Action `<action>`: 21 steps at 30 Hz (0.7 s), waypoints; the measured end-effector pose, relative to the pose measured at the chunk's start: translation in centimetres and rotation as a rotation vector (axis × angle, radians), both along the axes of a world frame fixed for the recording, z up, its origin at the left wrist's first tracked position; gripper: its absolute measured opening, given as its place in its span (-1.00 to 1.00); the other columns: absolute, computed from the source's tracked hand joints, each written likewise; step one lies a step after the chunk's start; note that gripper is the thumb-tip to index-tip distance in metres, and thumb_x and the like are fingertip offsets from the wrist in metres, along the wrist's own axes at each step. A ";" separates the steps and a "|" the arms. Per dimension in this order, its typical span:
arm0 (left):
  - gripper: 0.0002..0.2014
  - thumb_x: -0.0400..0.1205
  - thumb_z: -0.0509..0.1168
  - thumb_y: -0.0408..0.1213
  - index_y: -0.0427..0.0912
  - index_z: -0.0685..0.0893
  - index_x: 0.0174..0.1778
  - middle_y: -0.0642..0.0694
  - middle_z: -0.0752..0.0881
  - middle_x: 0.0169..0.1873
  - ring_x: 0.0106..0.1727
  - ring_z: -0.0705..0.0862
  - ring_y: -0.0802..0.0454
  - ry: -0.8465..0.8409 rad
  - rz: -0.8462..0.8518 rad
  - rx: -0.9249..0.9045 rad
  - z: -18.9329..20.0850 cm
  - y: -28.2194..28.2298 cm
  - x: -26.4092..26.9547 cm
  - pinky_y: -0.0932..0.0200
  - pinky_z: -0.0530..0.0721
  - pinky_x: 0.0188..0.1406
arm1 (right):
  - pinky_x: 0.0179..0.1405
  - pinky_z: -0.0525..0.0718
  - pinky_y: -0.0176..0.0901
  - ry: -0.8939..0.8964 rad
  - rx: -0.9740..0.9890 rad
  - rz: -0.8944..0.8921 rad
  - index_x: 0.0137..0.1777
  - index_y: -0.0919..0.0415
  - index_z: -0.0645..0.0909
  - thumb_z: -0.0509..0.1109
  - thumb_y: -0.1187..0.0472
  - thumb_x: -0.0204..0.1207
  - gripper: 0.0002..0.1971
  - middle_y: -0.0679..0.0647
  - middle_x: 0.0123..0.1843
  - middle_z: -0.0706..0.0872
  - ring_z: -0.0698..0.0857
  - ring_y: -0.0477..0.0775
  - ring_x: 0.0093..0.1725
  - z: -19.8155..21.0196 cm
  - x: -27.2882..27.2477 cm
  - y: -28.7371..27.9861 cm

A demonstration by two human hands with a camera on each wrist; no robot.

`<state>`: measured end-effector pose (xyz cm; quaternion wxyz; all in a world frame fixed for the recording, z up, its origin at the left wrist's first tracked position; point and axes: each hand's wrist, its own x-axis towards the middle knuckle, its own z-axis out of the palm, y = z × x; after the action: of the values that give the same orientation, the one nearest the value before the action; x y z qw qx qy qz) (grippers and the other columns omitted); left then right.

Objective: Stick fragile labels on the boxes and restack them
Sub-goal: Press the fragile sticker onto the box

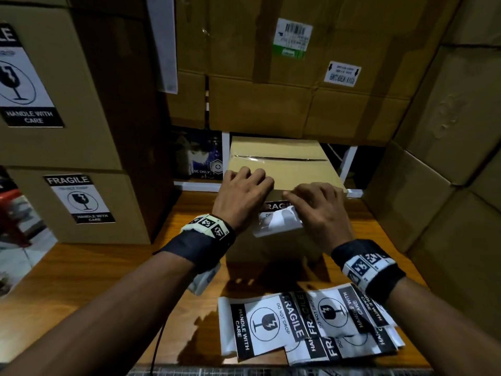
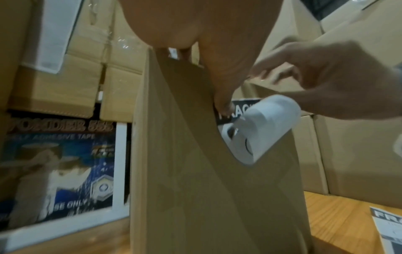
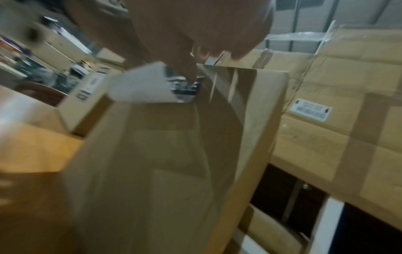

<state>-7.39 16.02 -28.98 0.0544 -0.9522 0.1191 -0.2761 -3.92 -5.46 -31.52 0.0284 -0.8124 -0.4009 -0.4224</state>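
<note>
A small taped cardboard box point(image 1: 282, 169) stands on the wooden table point(image 1: 108, 280), and I see its front face in the left wrist view point(image 2: 195, 171) and the right wrist view point(image 3: 174, 154). A black-and-white fragile label point(image 1: 276, 221) is stuck by its top strip to the front face, while its lower part curls away white point(image 2: 269, 123) point(image 3: 143, 84). My left hand point(image 1: 245, 191) clasps the box's top front edge, fingers bent on the top and thumb point(image 2: 224, 101) pressing the label's upper left corner. My right hand point(image 1: 317, 210) point(image 2: 326, 82) pinches the curled label at its upper right.
Several loose fragile labels point(image 1: 306, 324) lie fanned on the table's near edge. Two labelled boxes point(image 1: 89, 204) are stacked at the left. Large cartons point(image 1: 271, 90) fill the back and the right side point(image 1: 447, 158). A printed tape box point(image 1: 200, 158) sits behind on the left. Crumpled white paper point(image 1: 203, 278) lies under my left wrist.
</note>
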 end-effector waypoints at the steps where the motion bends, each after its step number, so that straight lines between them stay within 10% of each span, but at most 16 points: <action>1: -0.56 0.58 0.44 0.02 0.01 0.47 0.29 -0.06 0.57 0.19 0.14 0.51 -0.09 0.005 0.003 0.010 0.1 0.0 0.0 -0.08 0.44 0.13 | -0.02 0.46 0.13 0.003 -0.018 0.022 0.26 0.22 0.70 0.43 0.29 0.37 -0.59 0.30 0.14 0.67 0.50 0.30 0.14 -0.5 -0.1 -0.1; 21: -0.54 0.63 0.39 -0.05 0.00 0.40 0.39 -0.08 0.54 0.31 0.24 0.52 -0.13 0.079 0.050 0.098 1.0 -0.4 -0.5 -0.17 0.50 0.21 | -0.43 0.79 -0.07 0.381 -0.250 -0.072 0.01 0.30 0.74 0.70 0.38 0.17 -0.62 0.22 0.04 0.72 0.73 0.15 -0.14 -6.0 -1.9 0.0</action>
<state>-7.85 15.64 -28.02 0.1031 -0.9611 0.1108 -0.2309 -5.82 -5.47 -37.56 -0.0124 -0.8884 -0.4084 -0.2093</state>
